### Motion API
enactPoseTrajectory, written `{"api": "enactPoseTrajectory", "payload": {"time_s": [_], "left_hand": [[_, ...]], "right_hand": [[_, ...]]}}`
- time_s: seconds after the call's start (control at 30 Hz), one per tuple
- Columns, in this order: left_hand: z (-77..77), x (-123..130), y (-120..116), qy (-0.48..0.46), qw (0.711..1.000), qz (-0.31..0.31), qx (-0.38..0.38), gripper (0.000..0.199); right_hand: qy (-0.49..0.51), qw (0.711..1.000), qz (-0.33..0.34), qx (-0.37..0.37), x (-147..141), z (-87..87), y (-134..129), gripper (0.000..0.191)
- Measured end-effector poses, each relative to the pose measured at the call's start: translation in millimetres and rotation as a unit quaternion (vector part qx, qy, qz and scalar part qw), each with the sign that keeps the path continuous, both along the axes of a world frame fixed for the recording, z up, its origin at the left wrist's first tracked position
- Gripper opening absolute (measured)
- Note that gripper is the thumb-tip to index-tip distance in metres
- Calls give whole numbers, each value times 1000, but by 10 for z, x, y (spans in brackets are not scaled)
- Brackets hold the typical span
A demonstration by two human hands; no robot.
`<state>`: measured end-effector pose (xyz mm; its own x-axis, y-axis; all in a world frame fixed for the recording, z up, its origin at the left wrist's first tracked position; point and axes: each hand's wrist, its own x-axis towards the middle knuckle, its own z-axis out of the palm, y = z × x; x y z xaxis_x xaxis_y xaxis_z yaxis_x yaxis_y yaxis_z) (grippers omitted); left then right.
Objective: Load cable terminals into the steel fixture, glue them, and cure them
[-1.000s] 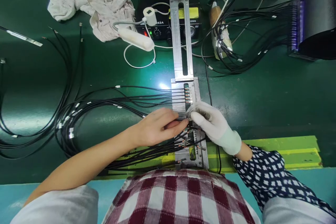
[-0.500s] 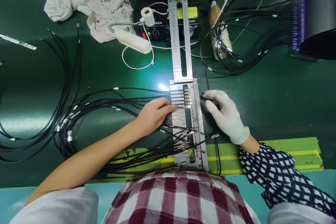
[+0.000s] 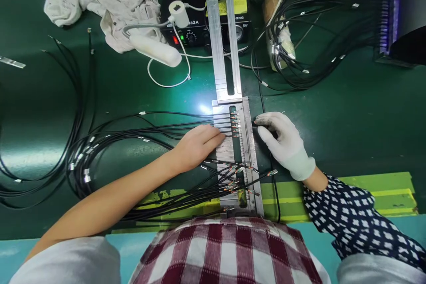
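Observation:
My bare left hand (image 3: 196, 146) rests at the left edge of a slotted metal fixture (image 3: 225, 148), its thumb and fingertips closed on a black cable. Several black cables (image 3: 186, 114) lie side by side across the fixture's upper part, their stripped, coloured wire ends (image 3: 235, 124) in a row over the slot. Below my left hand, more cable ends (image 3: 233, 184) lie crossed in a loose bunch over the fixture. My right hand (image 3: 282, 140), in a white glove with darkened fingertips, is just right of the fixture. Its fingers are curved, with thumb and forefinger apart.
A black control box (image 3: 199, 31) with lit switches stands behind a slotted metal rail (image 3: 222, 44). A white lamp (image 3: 155, 49) and crumpled cloth (image 3: 129, 4) lie left. A wrapped handle tool (image 3: 278, 31) and a cable bundle (image 3: 293, 80) lie right, near a dark machine (image 3: 386, 22).
The view has shifted slightly. My right hand is a little closer to the fixture's right edge. My left hand stays on the cables, and the upper row of wire ends looks slightly straighter.

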<state>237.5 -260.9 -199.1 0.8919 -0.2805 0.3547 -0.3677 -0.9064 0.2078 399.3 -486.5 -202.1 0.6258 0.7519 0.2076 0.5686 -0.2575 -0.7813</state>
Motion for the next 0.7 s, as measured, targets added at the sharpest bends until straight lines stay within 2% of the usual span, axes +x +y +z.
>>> {"api": "enactPoseTrajectory", "payload": {"time_s": [0.2, 0.37, 0.47, 0.57, 0.7], "left_hand": [[-2, -169, -44, 44, 997, 58, -28, 34], [-61, -194, -61, 58, 997, 46, -25, 37], [-19, -189, -60, 60, 997, 40, -36, 34], [101, -254, -90, 122, 985, 53, -113, 29], [226, -362, -185, 229, 945, 62, -225, 17]], "right_hand": [[4, 1000, 1, 1, 2, 5, 2, 14], [1, 1000, 2, -2, 16, -7, 30, 14], [-4, 1000, 0, -4, 13, -5, 21, 14], [-5, 1000, 10, 6, -9, 4, -30, 16], [-10, 999, 31, 8, -41, 3, -103, 16]]}}
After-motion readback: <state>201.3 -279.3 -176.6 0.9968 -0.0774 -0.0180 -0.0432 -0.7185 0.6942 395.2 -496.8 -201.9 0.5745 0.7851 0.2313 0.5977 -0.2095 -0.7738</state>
